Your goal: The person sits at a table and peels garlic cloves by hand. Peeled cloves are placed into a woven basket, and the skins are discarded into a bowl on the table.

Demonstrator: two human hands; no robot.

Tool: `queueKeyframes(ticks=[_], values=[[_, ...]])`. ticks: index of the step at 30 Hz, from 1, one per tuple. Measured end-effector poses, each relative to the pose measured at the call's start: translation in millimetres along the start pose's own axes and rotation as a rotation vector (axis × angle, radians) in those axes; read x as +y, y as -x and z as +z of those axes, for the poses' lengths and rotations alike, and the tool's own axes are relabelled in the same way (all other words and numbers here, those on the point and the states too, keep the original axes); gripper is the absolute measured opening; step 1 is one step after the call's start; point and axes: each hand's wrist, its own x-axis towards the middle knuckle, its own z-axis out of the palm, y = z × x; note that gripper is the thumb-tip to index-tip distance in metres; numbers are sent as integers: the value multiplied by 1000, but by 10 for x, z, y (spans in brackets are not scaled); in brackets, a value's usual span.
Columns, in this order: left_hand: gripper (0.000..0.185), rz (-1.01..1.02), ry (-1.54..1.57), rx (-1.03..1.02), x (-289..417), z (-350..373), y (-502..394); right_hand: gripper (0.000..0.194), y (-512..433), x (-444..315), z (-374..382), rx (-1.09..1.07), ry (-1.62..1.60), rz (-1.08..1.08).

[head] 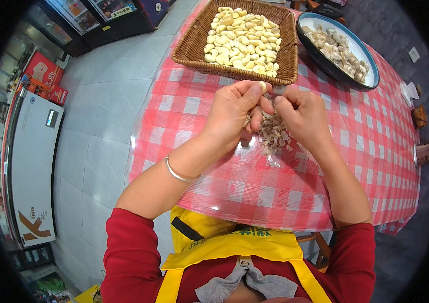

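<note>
Between the thumb and forefinger of my left hand is a pale garlic clove, and something pale, perhaps more garlic, shows under its curled fingers. My right hand is close beside it with fingers curled inward; whether its fingertips pinch anything is not clear. Below both hands lies a pile of dry garlic skins on the red-and-white checked tablecloth. A brown wicker basket full of peeled cloves stands just beyond my hands. To its right, a blue-rimmed bowl holds unpeeled garlic.
Clear plastic covers the tablecloth. A metal can and a small wooden object are near the table's right edge. A white chest freezer stands across the tiled floor at left, with glass-door refrigerators at upper left.
</note>
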Motion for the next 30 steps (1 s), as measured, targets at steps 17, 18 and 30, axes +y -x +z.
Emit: queueKeyframes(ticks=[17,18,30], values=[[28,-52,-86,-47,39,55,71,16,-11,-2,23,-142,-706,12],[28,-50,-91,-42,41,63,80,15,-8,-9,20,-143,-724,28],[49,-152,53,37,-40,36,14,39,-159,48,-37,154,-730,94]])
